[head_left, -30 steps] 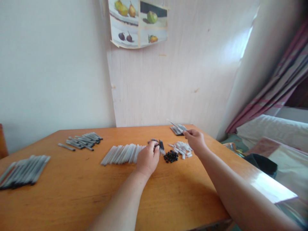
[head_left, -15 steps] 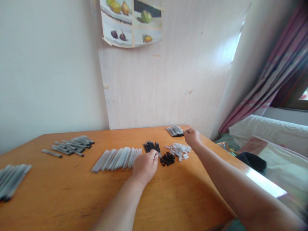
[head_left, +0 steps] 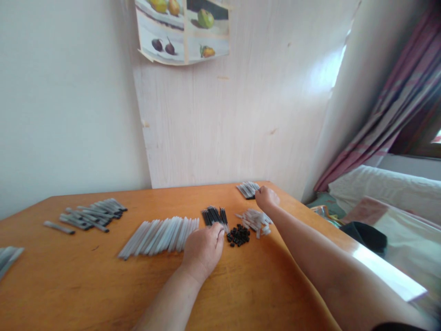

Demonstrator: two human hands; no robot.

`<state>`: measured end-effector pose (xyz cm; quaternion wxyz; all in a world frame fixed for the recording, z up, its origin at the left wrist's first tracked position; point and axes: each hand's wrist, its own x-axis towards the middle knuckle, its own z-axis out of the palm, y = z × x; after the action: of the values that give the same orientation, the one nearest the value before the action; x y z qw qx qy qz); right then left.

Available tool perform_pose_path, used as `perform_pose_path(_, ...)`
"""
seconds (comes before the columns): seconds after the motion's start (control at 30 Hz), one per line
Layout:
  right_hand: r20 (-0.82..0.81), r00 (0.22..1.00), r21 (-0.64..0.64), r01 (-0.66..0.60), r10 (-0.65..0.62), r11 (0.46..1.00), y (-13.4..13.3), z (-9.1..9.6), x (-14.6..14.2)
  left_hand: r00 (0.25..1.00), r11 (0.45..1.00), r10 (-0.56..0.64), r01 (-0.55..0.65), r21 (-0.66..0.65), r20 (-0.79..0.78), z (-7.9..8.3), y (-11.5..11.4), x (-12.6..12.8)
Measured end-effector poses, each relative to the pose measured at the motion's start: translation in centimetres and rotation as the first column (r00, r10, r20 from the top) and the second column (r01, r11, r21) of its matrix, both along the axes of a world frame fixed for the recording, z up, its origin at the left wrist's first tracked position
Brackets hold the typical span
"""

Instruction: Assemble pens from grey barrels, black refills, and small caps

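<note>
My left hand (head_left: 203, 248) rests on the orange table (head_left: 103, 285), fingers loosely stretched towards a small bundle of black sticks (head_left: 214, 215), with nothing seen in it. Just left of it lies a row of clear plastic tubes (head_left: 158, 235). My right hand (head_left: 266, 198) reaches to the far right corner, its fingers pinched together at a pile of thin grey refills (head_left: 247, 189); what they grip is hidden. Between my hands sit a heap of small black caps (head_left: 237, 235) and a heap of short white pieces (head_left: 254, 219).
A pile of grey pens (head_left: 91, 214) lies at the back left, with more pens (head_left: 8, 257) at the left edge. A wooden panel with a fruit poster (head_left: 182, 27) stands behind the table. A bed (head_left: 392, 193) and a curtain (head_left: 396, 105) are to the right.
My left hand has put the black sticks down and drawn back a little onto the table. My right hand has moved farther out to the refill pile. The view has swung right.
</note>
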<state>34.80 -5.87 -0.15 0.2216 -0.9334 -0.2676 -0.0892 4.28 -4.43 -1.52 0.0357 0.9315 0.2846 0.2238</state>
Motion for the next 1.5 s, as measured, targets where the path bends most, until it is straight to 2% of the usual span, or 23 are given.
perform_pose_path(0.43,0.023,1.0,-0.084,0.01,-0.008,0.996,2.4,-1.1,1.4,0.999,0.999,0.001,0.001,0.034,-0.04,0.5,-0.3,-0.3)
perform_pose_path(0.73,0.041,0.999,-0.12,-0.013,0.019,0.993,2.3,-1.7,1.5,1.0,0.999,0.001,-0.001,0.048,-0.011,0.4,-0.2,-0.2)
perform_pose_path(1.1,0.015,0.999,-0.174,-0.047,0.05,0.984,2.3,-1.6,1.4,1.0,0.999,0.008,-0.007,0.05,-0.018,0.7,-0.3,-0.3)
perform_pose_path(1.5,0.001,1.0,-0.126,-0.013,0.014,0.992,1.6,-0.9,1.7,1.0,0.998,0.005,-0.004,0.068,-0.005,0.8,-0.2,-0.3)
